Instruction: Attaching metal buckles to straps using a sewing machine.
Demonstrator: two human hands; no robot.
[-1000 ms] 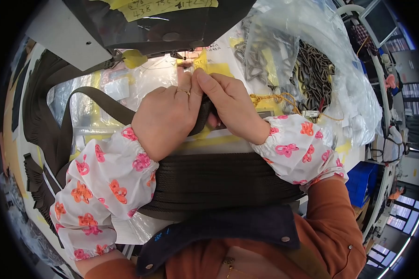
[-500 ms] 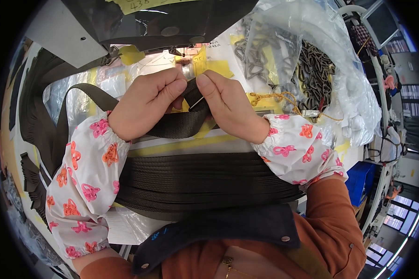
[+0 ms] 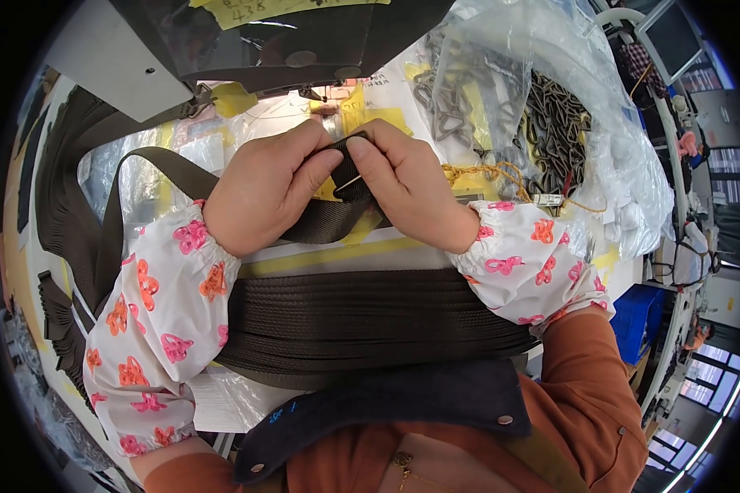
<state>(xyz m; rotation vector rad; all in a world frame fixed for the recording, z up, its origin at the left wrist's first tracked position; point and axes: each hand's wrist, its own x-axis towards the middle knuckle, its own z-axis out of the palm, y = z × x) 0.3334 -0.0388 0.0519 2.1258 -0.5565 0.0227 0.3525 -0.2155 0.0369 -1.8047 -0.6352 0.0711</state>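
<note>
My left hand (image 3: 275, 185) and my right hand (image 3: 407, 181) are close together, thumbs on top, each pinching the folded end of a dark olive webbing strap (image 3: 352, 168). Across the fold shows a thin pale line; whether it is metal or the strap's edge, I cannot tell. My curled fingers beneath are mostly hidden. From the hands the strap sags below, and another stretch (image 3: 160, 162) arcs away to the left. Closer to my body lies a thick stack of the same webbing (image 3: 378, 316) in layers.
A dark machine head (image 3: 279, 53) overhangs the far side, lit beneath. Dark metal rings (image 3: 557, 131) fill a clear plastic bag (image 3: 625, 177) on the right, beside a yellow cord (image 3: 489, 172). More webbing (image 3: 66, 181) is piled left. A blue bin (image 3: 635, 320) stands at the right edge.
My left hand has shifted slightly right, closer to the right hand, its thumb now further over the strap's fold. The right hand keeps nearly the same place.
</note>
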